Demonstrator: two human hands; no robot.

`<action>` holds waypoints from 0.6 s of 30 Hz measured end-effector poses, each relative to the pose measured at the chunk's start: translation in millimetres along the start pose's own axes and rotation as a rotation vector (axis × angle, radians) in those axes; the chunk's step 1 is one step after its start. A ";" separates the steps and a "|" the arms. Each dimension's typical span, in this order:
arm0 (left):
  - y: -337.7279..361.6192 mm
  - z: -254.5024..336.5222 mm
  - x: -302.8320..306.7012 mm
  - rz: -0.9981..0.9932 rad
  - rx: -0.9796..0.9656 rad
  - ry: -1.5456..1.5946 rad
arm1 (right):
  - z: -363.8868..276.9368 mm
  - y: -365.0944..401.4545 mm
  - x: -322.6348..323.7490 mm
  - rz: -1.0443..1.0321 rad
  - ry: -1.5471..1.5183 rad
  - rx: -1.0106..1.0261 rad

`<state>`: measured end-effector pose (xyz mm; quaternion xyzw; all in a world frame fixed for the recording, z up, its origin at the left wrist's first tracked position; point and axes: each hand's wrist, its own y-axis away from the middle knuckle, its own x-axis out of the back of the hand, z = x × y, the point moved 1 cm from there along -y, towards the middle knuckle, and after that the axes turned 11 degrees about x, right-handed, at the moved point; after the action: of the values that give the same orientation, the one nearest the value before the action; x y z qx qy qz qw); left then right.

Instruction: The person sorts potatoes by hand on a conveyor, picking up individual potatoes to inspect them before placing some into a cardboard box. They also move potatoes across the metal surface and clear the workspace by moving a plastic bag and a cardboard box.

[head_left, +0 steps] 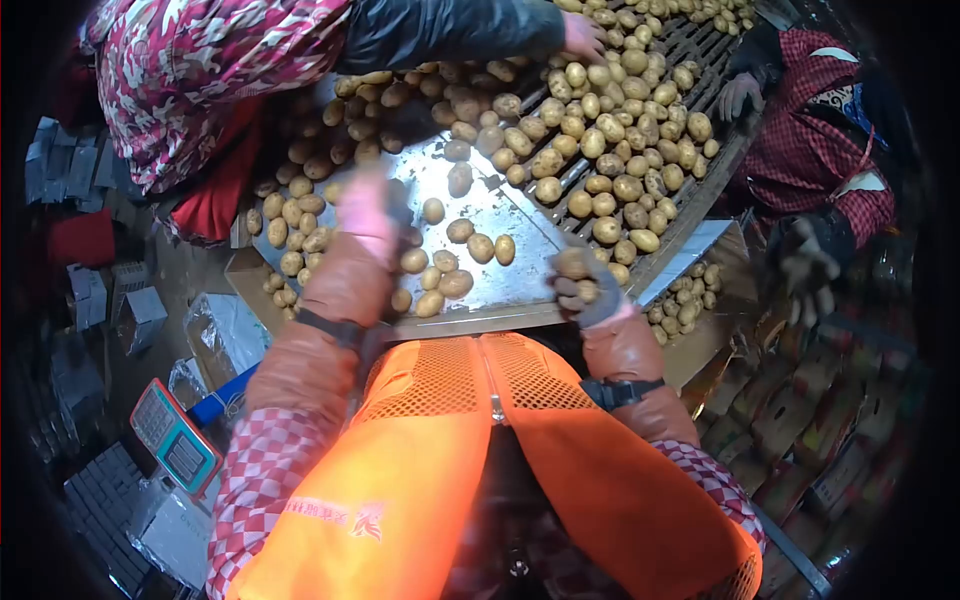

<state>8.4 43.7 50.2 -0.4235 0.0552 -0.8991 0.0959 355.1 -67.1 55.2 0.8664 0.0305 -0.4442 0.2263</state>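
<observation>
Potatoes (pixel 480 247) lie scattered over a shiny metal table (pixel 505 285) in front of me. My left hand (pixel 372 212), in a pinkish glove, is smeared by motion over the table's left part, among potatoes; its fingers cannot be made out. At the table's right edge my right hand (pixel 597 292), in a grey glove, has its fingers curled round potatoes (pixel 572 263). A dense heap of potatoes (pixel 620 130) covers the slatted rack (pixel 695 50) beyond.
Co-workers' hands show at the top (pixel 583 38) and right (pixel 742 95), plus a dark-gloved hand (pixel 808 265). Potato-filled boxes stand at left (pixel 250 285) and right (pixel 735 265). A scale display (pixel 178 440) and wrapped cartons (pixel 180 525) are at lower left.
</observation>
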 end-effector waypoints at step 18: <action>63.2 66.1 -16.6 -0.440 0.312 -0.049 | -73.3 -7.6 55.0 0.528 0.612 0.334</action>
<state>77.7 -15.6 68.3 -0.4268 -0.1799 -0.8855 -0.0362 441.7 -37.8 46.2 0.9608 -0.1989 -0.0927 0.1693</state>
